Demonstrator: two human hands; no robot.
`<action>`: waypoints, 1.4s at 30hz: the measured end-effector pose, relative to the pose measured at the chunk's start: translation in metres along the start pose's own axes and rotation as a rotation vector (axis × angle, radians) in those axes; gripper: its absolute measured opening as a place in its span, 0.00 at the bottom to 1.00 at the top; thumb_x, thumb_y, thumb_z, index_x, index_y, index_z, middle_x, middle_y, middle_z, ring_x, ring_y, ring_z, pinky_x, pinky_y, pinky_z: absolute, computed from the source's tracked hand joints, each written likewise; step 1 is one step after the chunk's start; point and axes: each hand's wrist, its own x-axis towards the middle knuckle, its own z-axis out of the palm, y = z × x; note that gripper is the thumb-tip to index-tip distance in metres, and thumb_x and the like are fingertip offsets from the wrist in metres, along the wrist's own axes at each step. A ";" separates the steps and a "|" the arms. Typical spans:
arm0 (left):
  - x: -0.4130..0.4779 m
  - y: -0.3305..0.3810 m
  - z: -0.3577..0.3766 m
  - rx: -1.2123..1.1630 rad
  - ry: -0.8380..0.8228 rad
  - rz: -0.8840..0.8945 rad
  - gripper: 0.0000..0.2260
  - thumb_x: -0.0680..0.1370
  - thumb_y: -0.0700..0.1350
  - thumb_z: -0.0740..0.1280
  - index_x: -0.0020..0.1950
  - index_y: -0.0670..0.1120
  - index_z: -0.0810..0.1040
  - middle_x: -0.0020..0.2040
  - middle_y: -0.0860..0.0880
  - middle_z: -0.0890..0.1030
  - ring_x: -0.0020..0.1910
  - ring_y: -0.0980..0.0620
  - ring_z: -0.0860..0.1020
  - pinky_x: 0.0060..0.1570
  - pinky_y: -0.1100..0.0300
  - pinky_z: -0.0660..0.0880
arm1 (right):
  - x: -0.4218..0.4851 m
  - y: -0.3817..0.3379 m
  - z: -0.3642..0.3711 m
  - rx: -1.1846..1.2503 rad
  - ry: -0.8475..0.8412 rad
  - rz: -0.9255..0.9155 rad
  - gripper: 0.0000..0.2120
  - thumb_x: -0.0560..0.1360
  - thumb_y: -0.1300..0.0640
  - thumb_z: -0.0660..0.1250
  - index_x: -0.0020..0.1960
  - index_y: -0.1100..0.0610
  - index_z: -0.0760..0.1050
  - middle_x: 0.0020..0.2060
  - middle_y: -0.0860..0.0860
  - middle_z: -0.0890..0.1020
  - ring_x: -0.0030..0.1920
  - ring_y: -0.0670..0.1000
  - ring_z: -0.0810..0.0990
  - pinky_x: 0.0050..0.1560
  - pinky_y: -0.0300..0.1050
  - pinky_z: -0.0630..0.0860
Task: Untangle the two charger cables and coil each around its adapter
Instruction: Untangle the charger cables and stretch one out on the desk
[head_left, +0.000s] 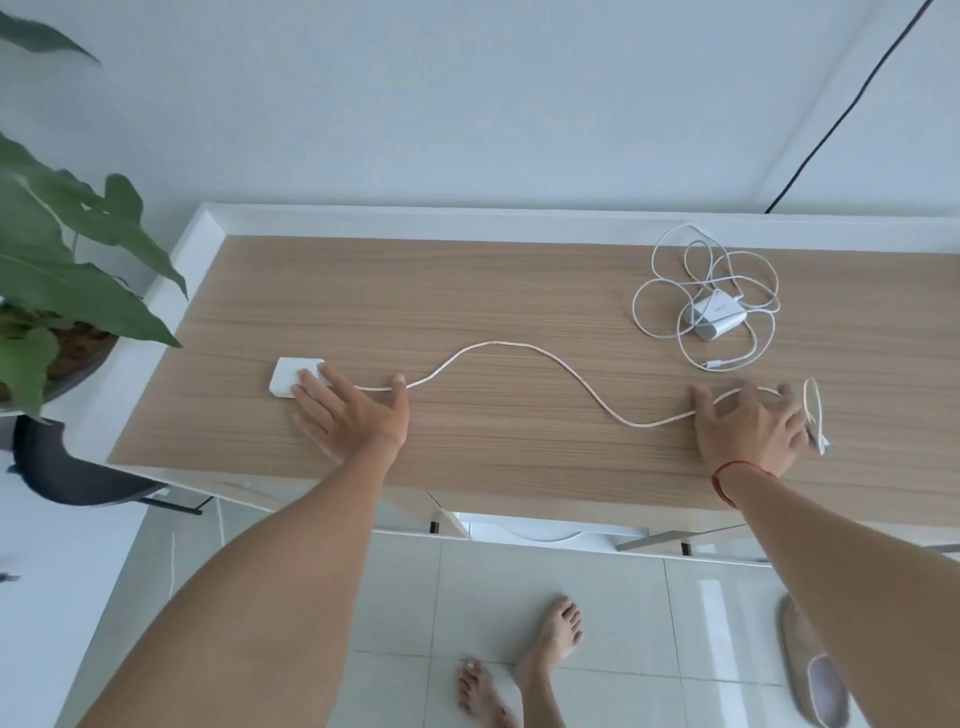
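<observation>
Two adapters, two cables; left hand (353, 415) flat, fingers spread, on one white adapter (288, 379); right hand (748, 431) splayed over its stretched cable (498, 344); second adapter (714, 312) amid its tangled cable (635, 306)

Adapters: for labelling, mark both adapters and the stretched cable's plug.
Stretched cable's adapter (285, 376): head view, bare top face.
Tangled cable's adapter (714, 310): head view, top face.
Stretched cable's plug (822, 442): head view, connector tip.

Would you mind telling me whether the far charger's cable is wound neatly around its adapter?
No, the far cable sprawls in loose loops on the table about its adapter.
</observation>
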 end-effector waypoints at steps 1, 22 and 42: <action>0.003 -0.001 -0.001 -0.006 -0.003 -0.007 0.45 0.76 0.68 0.56 0.79 0.43 0.40 0.79 0.44 0.39 0.78 0.45 0.37 0.76 0.45 0.40 | 0.001 0.000 0.000 -0.028 0.000 -0.034 0.33 0.75 0.36 0.59 0.69 0.60 0.70 0.75 0.59 0.58 0.75 0.59 0.56 0.74 0.57 0.53; -0.133 0.144 0.062 -0.029 -0.353 0.903 0.28 0.83 0.55 0.50 0.80 0.45 0.48 0.80 0.46 0.43 0.79 0.50 0.40 0.77 0.51 0.41 | -0.005 0.002 0.009 -0.009 -0.075 -0.099 0.33 0.80 0.42 0.50 0.77 0.62 0.52 0.78 0.57 0.54 0.78 0.54 0.49 0.76 0.56 0.48; -0.141 0.160 0.097 0.170 -0.148 0.574 0.32 0.82 0.59 0.46 0.80 0.42 0.44 0.80 0.46 0.43 0.79 0.50 0.42 0.76 0.48 0.38 | 0.054 0.123 -0.036 -0.009 -0.101 0.026 0.30 0.81 0.44 0.50 0.77 0.60 0.54 0.78 0.57 0.53 0.78 0.55 0.47 0.77 0.52 0.43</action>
